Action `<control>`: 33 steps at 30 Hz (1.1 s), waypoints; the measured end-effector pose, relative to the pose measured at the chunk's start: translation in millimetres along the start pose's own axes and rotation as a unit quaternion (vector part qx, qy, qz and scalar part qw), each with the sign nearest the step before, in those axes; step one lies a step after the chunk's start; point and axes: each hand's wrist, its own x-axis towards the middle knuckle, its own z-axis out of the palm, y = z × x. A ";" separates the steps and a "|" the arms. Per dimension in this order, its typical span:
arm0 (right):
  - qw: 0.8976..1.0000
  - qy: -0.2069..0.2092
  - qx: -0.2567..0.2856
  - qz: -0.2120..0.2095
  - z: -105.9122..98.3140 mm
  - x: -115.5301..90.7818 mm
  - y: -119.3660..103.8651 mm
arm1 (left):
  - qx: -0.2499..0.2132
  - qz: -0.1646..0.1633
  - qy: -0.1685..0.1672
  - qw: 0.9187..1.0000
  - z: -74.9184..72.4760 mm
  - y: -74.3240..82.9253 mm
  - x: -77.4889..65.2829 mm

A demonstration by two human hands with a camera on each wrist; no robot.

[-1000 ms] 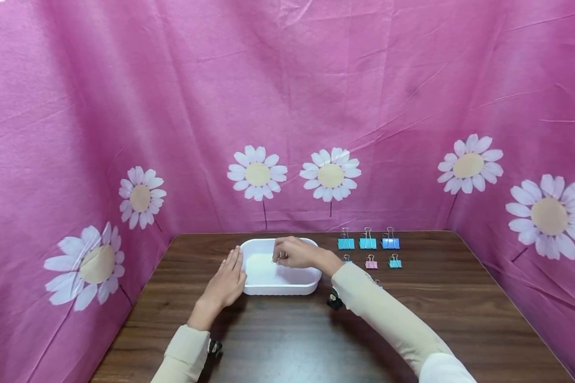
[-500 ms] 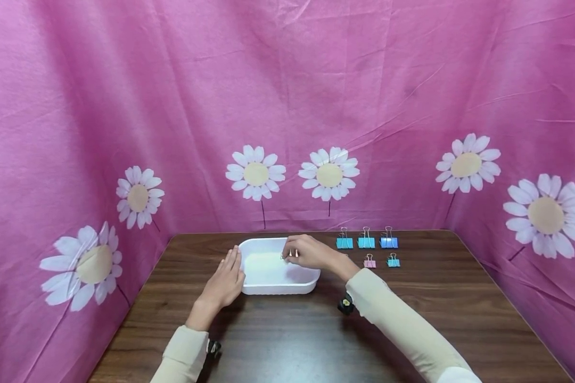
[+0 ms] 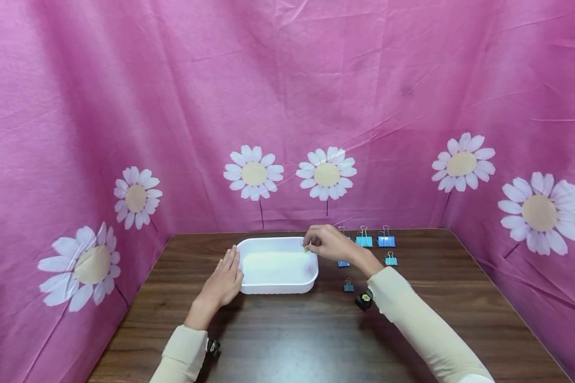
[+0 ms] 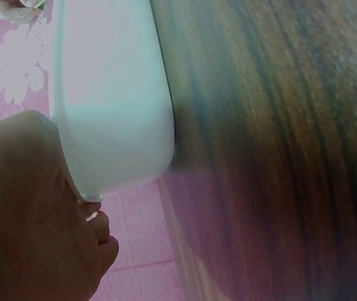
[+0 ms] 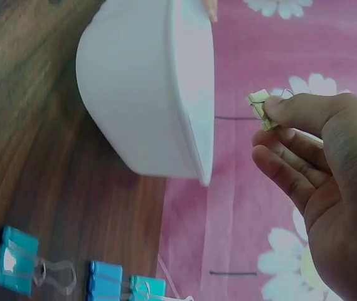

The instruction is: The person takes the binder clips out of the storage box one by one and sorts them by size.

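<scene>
A white tray (image 3: 278,289) with rounded corners stands on the brown table. Against its left end rests my left hand (image 3: 224,279), fingers straight along the rim; the left wrist view shows the palm (image 4: 34,213) beside the tray wall. My right hand (image 3: 333,243) is above the tray's right rim. Between thumb and index finger it pinches a small yellow binder clip (image 5: 263,110), its wire handle pointing toward the palm. The other fingers of that hand are loosely bent. In the head view the yellow clip is mostly covered by the fingers.
Right of the tray stand binder clips: a large teal one (image 3: 364,241), a large blue one (image 3: 386,241), a small teal one (image 3: 391,259), a small blue one (image 3: 343,264) and a small dark one (image 3: 348,286). My right arm partly covers the group. A pink flowered curtain (image 3: 287,106) surrounds the table.
My right hand has moved right, from over the tray's middle to its right rim, holding the clip. The small dark clip has come into view beside the sleeve. My left hand stays put.
</scene>
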 end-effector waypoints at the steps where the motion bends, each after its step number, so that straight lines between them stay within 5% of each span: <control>1: 1.000 0.004 0.003 0.002 -2.6 -1.9 1.7 | 0.000 0.001 0.002 1.000 -0.2 -0.1 0.2; 17: 0.997 0.073 -0.006 0.026 -29.6 -49.4 29.4 | -0.006 0.000 0.010 1.000 0.6 -1.2 -4.0; 33: 0.994 0.076 -0.025 0.078 -50.7 -103.5 53.0 | -0.010 0.003 0.010 1.000 -0.5 1.1 -2.2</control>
